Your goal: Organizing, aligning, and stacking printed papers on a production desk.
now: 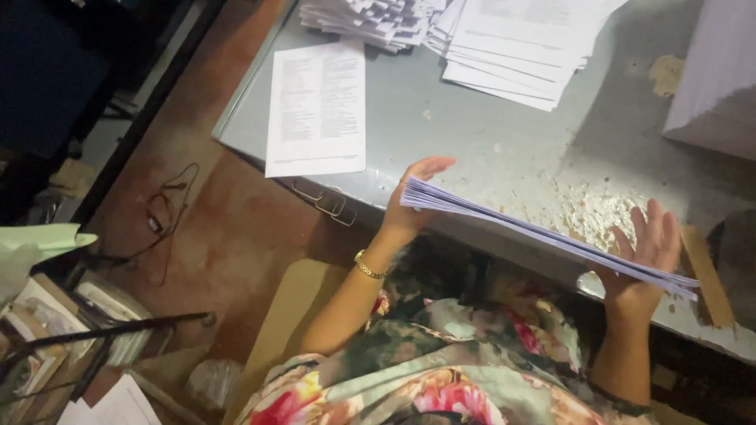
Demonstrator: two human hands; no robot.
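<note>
A thick sheaf of white paper sheets (pixel 543 234) is held edge-on between both my hands, just above the near edge of a grey metal table (pixel 472 134). My left hand (pixel 409 201) presses against the sheaf's left end, fingers pointing up; a gold bracelet circles that wrist. My right hand (pixel 644 256) supports the right end from behind, fingers spread upright against the sheets.
A single printed sheet (pixel 317 108) lies on the table's left part. Fanned stacks of printed sheets (pixel 504 43) rest at the far edge. A tall white paper stack (pixel 717 79) stands at right. Worn, chipped paint marks the table near my right hand. Cables and clutter lie on the floor at left.
</note>
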